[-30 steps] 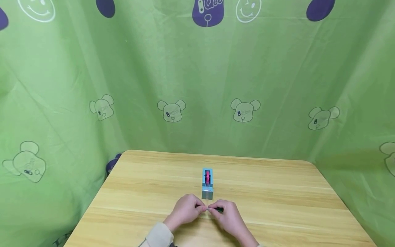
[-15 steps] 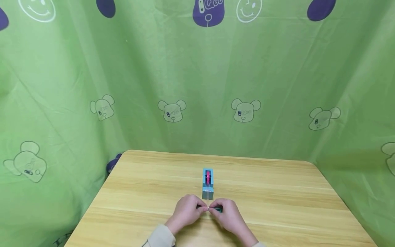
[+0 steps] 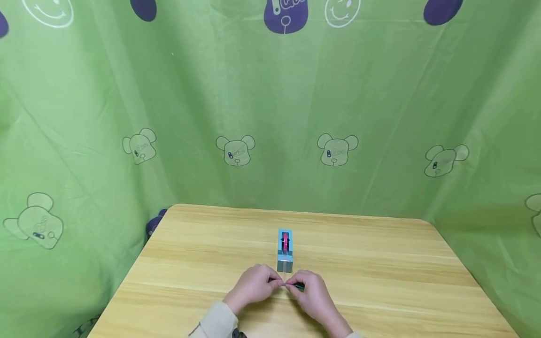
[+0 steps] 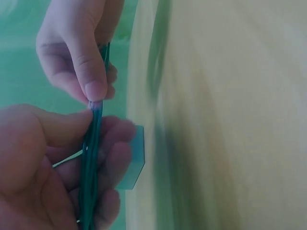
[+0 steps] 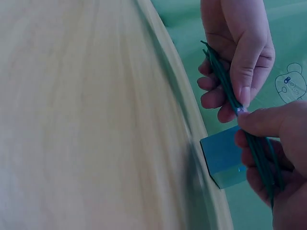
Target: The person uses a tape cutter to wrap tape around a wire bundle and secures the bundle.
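A bundle of thin dark green strands [image 4: 89,167], like cord or wire, is held sideways between both hands. My left hand [image 3: 257,284] pinches it near its middle with thumb and fingers, the strands lying across the curled fingers in the left wrist view. Close beside, my right hand [image 3: 312,292] pinches the other half, thumb tip right at the left thumb. Clear tape [image 5: 241,110] shows on the bundle between the thumbs. From there a tape strip [image 3: 285,276] runs to the blue tape dispenser [image 3: 285,258], which stands just beyond the hands with a pink roll [image 3: 285,241].
The wooden table [image 3: 372,267] spreads around the hands and dispenser. Behind it and at both sides hangs a green curtain [image 3: 279,108] with bear prints. Light sleeves [image 3: 218,320] cover the forearms near the front.
Both hands keep their pinch on the bundle and stay almost in place, with only tiny shifts of the fingertips. The dispenser stands where it was.
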